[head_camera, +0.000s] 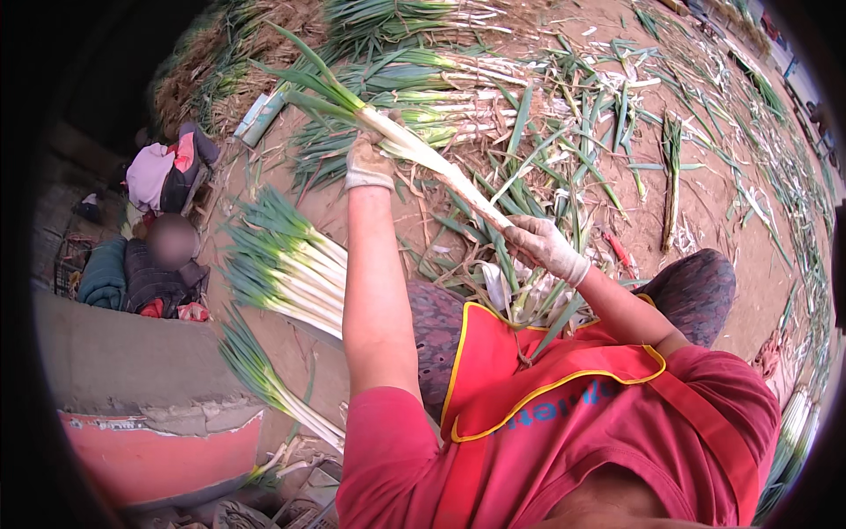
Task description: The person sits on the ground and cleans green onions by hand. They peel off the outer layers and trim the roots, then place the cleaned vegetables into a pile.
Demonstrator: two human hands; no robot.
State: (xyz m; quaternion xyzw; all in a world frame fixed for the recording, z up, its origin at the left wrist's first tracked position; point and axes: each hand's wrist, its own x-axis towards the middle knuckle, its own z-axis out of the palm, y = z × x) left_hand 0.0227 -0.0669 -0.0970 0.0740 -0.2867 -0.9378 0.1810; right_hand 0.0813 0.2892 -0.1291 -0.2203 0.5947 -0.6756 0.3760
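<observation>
I hold a green onion stretched diagonally before me, its green leaves up and left. My left hand, in a soiled white glove, grips it just below the leaves. Near the root end, the gloved fingers of my right hand are closed around the brownish lower stalk. Left of my forearm, a row of clean white-stemmed green onions lies side by side, partly hidden by that arm. Beyond my left hand, untrimmed green onions with dry outer skins lie on the ground.
Stripped leaves litter the dirt floor. A smaller group of green onions lies lower left, near a red panel. People sit at the far left. A red-handled object lies beside my knee.
</observation>
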